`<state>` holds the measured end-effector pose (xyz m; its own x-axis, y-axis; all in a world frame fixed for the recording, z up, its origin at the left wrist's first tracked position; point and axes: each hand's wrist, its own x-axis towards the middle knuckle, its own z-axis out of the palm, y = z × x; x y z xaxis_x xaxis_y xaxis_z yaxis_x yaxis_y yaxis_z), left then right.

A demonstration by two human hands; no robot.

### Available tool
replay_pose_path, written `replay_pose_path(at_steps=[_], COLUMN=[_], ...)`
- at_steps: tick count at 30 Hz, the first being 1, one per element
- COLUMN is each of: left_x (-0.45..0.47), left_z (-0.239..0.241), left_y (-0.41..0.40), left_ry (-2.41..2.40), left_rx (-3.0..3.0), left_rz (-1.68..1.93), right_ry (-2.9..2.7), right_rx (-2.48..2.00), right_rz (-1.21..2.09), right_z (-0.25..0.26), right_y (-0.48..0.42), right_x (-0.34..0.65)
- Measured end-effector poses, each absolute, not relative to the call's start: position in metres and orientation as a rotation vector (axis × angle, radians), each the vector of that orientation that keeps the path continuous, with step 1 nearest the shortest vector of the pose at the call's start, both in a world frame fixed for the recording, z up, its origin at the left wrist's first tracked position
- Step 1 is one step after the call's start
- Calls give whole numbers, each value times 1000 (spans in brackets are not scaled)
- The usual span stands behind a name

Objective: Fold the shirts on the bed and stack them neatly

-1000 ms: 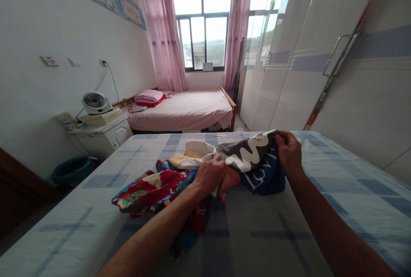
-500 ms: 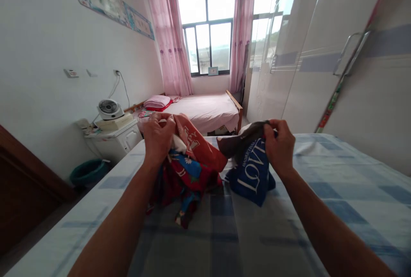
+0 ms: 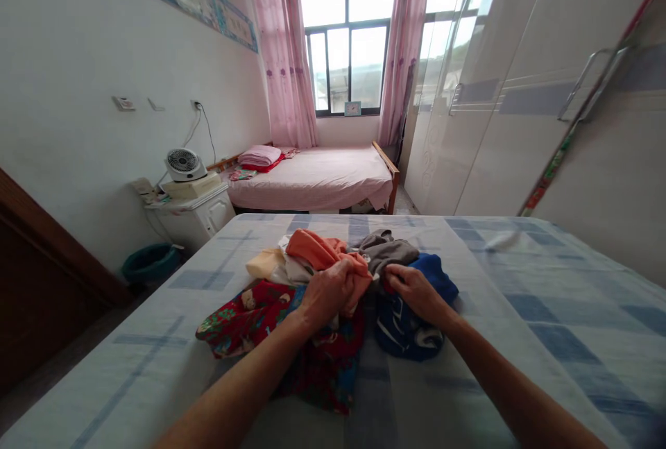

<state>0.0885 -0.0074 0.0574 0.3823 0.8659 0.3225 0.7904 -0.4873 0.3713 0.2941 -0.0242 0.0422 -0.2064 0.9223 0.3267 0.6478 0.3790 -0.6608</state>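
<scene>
A heap of clothes lies on the blue-checked bed (image 3: 520, 296) in front of me. My left hand (image 3: 327, 289) is closed on an orange garment (image 3: 317, 249) at the middle of the heap. Under and left of it spreads a red floral cloth (image 3: 239, 314), with a cream and white piece (image 3: 270, 265) behind. My right hand (image 3: 413, 291) is closed on a blue garment with white print (image 3: 406, 327), close beside the left hand. A grey piece (image 3: 388, 249) lies just behind the right hand.
A second bed with a pink sheet (image 3: 317, 178) stands under the window. A white nightstand (image 3: 192, 216) with a small fan (image 3: 182, 163) is at the left wall, a teal basin (image 3: 150, 261) on the floor beside it. White wardrobe doors (image 3: 520, 88) line the right side.
Both hands have come down from a raised, apart position to the heap on the bed and now sit close together. The orange and blue garments have dropped onto the pile.
</scene>
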Motion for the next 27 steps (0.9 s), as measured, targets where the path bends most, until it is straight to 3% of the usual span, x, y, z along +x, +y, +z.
replay_pose_path(at_steps=[6,13,27], left_x=[99,107,106], left_z=[38,34,22], left_y=[-13,-10,-14], left_ry=[1422,1346,1417], left_rx=[2518,2593,2322], left_rz=[748,715,1059], right_ry=[-1834,-1866,-2042], right_rx=[-1587,-1737,-1876], right_rz=[205,130,-35], right_z=[15,14,14], right_y=[-29,-14,-14], right_x=[285,270,274])
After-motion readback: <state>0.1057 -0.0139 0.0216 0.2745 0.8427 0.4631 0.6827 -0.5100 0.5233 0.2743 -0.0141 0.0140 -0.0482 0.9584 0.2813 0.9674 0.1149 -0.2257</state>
